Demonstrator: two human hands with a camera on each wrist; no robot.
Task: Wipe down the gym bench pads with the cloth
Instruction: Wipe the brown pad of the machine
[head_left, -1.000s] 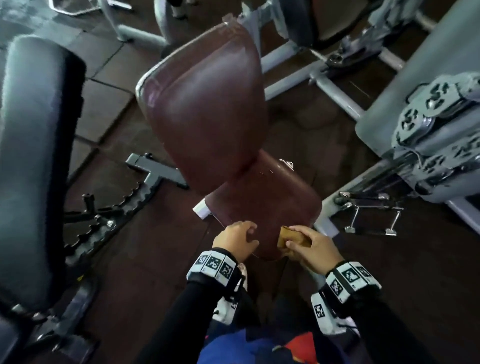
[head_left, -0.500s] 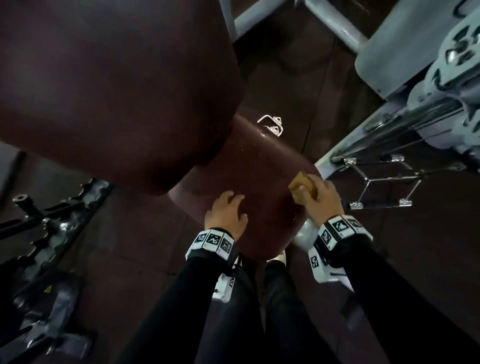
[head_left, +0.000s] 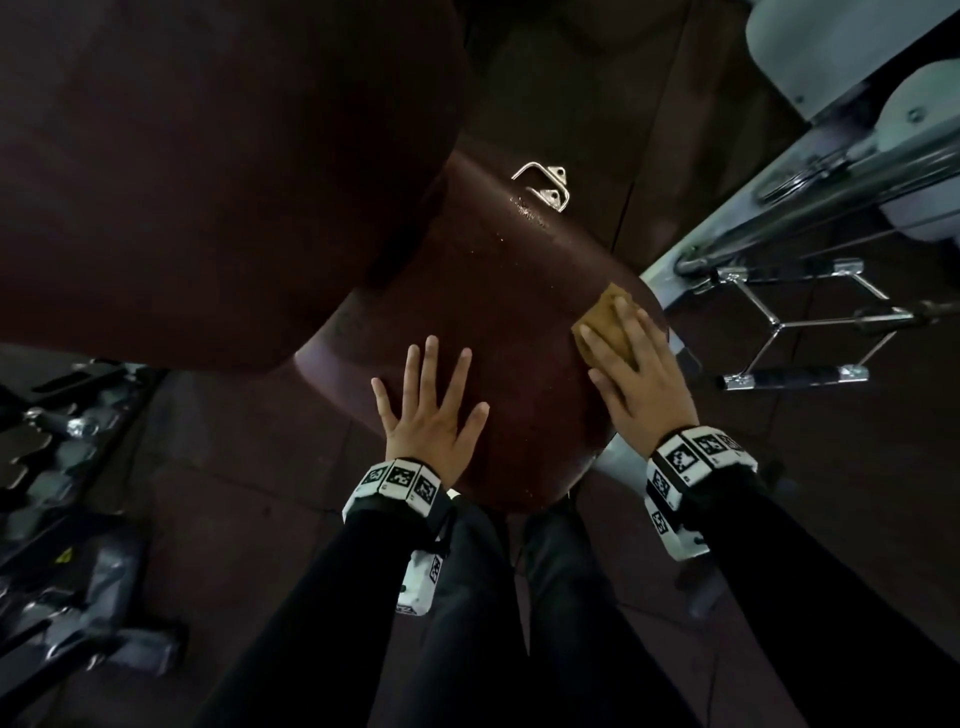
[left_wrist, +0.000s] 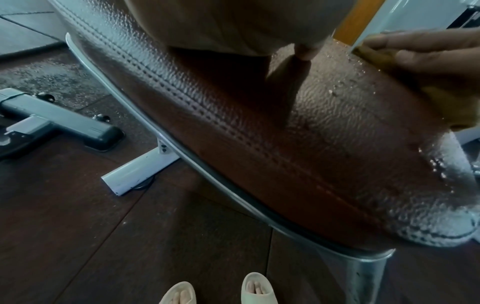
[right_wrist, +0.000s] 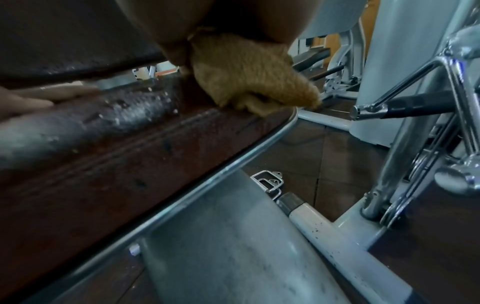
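Half a second ago the left hand (head_left: 434, 415) was loosely curled on the seat pad (head_left: 498, 291) and the cloth (head_left: 605, 319) was bunched in the right hand (head_left: 641, 374) near the pad's right edge. Now the left hand is laid flat with its fingers straight and spread, holding nothing, and the right hand has been flattened over the cloth — fingers extended, the tan cloth pressed down on the pad, not bunched in a fist. From this it is judged that the pad is being braced and a wiping stroke has been started on the seat.

Relative to the right hand, the cloth lies directly beneath the fingers and sticks out just past the fingertips, away from the person; in the right wrist view its folded edge (right_wrist: 249, 82) hangs at the pad's rim. Water droplets (head_left: 524, 213) are seen on the pad beyond the cloth, well ahead of the fingertips, near a metal bracket (head_left: 543, 184). The back pad (head_left: 208, 171) looms above and to the left of both hands — it is not touched by either hand, and its wiping is taken as still to be done.
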